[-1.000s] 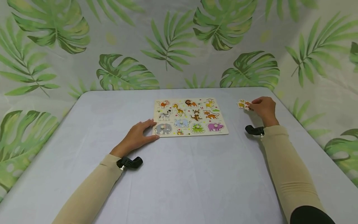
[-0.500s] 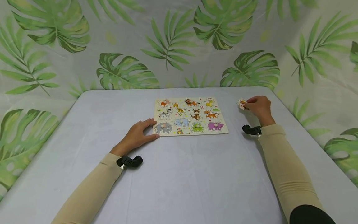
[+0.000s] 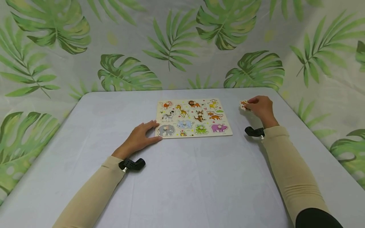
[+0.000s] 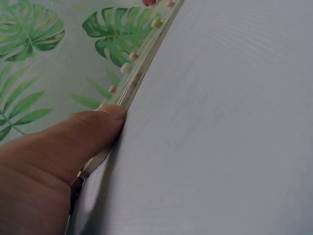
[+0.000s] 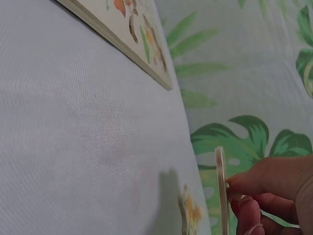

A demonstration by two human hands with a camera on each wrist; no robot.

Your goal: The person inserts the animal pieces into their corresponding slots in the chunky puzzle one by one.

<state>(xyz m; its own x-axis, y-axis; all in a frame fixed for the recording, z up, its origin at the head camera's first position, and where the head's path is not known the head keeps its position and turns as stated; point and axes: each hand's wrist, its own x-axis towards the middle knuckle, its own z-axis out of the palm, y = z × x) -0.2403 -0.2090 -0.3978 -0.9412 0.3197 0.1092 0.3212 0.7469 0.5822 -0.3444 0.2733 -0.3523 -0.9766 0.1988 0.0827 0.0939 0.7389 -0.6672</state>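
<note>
Leaf-printed cloth (image 3: 176,47) covers the wall behind a pale grey table (image 3: 182,177) and also hangs beyond the table's sides.

A wooden animal puzzle board (image 3: 194,118) lies flat near the middle of the table, toward its far half. Its recesses hold animal pieces, several with small round knobs; an elephant, a frog and a purple animal occupy the near row.

The left hand (image 3: 139,139) rests palm down on the table at the board's near left corner. Its fingers lie straight and slightly spread, with the fingertips against the board's edge. In the left wrist view the thumb (image 4: 83,137) presses against the board's side edge (image 4: 134,81), and the knobs stand in a line above that edge.

The right hand (image 3: 260,107) sits well to the right of the board, near the table's far right edge. Its thumb and fingertips pinch a thin puzzle piece (image 3: 244,104) coloured orange and yellow. In the right wrist view this puzzle piece (image 5: 221,191) is held on edge, raised off the table, with the fingertips (image 5: 249,183) clamped on one face. A second loose piece (image 5: 188,215) lies flat on the table just beside it.

Both forearms wear beige sleeves (image 3: 288,167), each with a black wrist mount (image 3: 132,164).
</note>
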